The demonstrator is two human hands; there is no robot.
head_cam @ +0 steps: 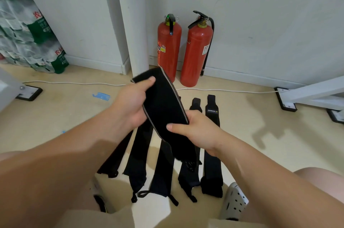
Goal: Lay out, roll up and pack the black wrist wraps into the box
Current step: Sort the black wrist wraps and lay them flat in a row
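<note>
I hold one black wrist wrap (163, 103) with grey edging in the air above the floor. My left hand (133, 101) pinches its far end, thumb on top. Nearer to me, my right hand (193, 131) grips the same wrap, and the rest of the strap hangs down below that hand. Several other black wrist wraps (138, 162) lie flat side by side on the beige floor beneath my hands, their thumb loops pointing toward me. The rightmost laid wrap (212, 153) shows a small label near its far end. No box is in view.
Two red fire extinguishers (195, 50) stand against the white wall ahead. A white cable (74, 83) runs along the floor. White table legs with black feet (285, 100) sit at right and left. Packs of bottles (28, 28) are stacked at far left. My grey clog (234, 201) is at lower right.
</note>
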